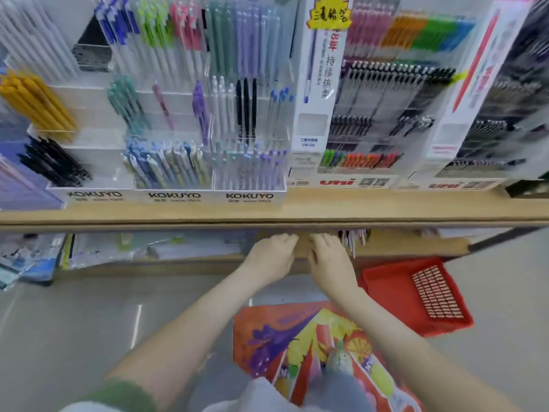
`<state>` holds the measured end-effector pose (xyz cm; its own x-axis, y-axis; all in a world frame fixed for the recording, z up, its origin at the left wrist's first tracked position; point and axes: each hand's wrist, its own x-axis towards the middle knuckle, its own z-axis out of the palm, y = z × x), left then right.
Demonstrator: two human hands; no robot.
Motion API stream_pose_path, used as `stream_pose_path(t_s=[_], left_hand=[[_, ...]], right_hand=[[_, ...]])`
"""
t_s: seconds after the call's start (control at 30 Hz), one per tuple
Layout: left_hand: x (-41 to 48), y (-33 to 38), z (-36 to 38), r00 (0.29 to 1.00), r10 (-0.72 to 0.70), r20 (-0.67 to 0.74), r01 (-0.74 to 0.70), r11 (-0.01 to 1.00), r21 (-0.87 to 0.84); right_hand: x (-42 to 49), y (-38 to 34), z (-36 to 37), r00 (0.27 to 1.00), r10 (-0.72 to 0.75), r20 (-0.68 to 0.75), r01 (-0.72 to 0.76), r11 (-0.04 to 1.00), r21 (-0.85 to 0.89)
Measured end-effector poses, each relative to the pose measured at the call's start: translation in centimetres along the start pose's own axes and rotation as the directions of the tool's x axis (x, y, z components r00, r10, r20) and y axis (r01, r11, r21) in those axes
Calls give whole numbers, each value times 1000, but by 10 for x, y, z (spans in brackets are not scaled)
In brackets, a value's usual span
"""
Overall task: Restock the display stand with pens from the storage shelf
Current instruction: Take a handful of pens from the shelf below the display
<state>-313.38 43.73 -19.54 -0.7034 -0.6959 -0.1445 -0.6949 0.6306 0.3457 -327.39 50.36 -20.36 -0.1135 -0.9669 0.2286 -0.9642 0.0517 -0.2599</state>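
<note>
Stationery shop; display stand (pixel 249 196) at 12 o'clock. Left hand (pixel 271 254), right hand (pixel 329 257) side by side in storage shelf (pixel 416 243) below, likely after pens (pixel 352 240) at 3 o'clock; curled, grip unclear.

pens (pixel 353 239): pale bundle on storage shelf (pixel 401 243) | display stand (pixel 249 196): compartments part-filled

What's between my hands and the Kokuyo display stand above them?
Head view: the wooden shelf board. The Kokuyo display stand sits on it; the left hand and right hand reach beneath it.
</note>
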Motion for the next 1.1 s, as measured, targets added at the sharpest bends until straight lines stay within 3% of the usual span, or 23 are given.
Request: stream_pose_path(t_s=[0.1,0.23,0.43,0.67,0.77,0.93,1.0,1.1], left_hand=[[40,28,48,996,-49,70,46,998,48],[101,45,127,982,-184,28,186,981,-51],[160,13,263,947,-321,-6,317,938,-143],[227,-50,368,954,-263,-142,254,964,-79],[252,-71,384,943,-249,-219,244,969,-49],[274,-93,405,926,-266,-269,275,961,-3],[274,-95,413,914,-289,-284,283,957,-64],[276,-93,414,871,-400,-284,279,880,-384]], right_hand=[[-15,63,26,997,15,81,-17,1000,18],[-13,149,85,981,36,193,-43,999,33],[-7,227,216,959,135,251,-168,979,115],[39,281,349,988,114,108,-135,965,224],[75,296,383,996,84,7,-84,990,117],[130,307,432,994,90,57,-89,996,-20],[138,305,438,995,76,65,-74,997,-29],[135,294,432,993,35,115,-53,986,156]])
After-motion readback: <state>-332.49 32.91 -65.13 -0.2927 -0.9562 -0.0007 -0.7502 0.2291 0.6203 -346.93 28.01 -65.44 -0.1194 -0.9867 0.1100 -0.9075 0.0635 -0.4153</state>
